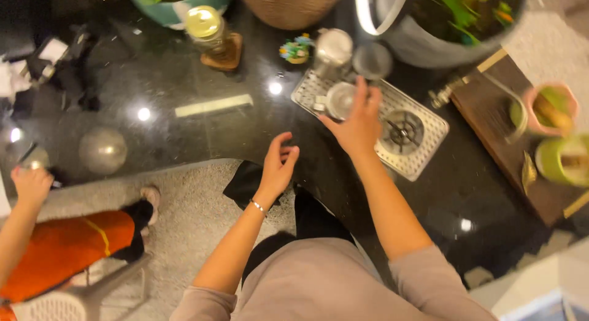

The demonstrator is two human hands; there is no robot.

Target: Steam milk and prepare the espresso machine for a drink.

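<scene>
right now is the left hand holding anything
No, the left hand hangs empty over the dark counter edge, fingers loosely curled.

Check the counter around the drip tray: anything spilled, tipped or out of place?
Nothing stands out. The metal cups stand upright on the white drip tray under the right hand; no spill shows on the black counter. The left hand hovers empty.

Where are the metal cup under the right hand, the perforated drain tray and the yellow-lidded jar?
metal cup (pixel 339 100), head view, on its round top.
perforated drain tray (pixel 429 137), head view, on its bare right edge.
yellow-lidded jar (pixel 204 22), head view, on the lid.
</scene>
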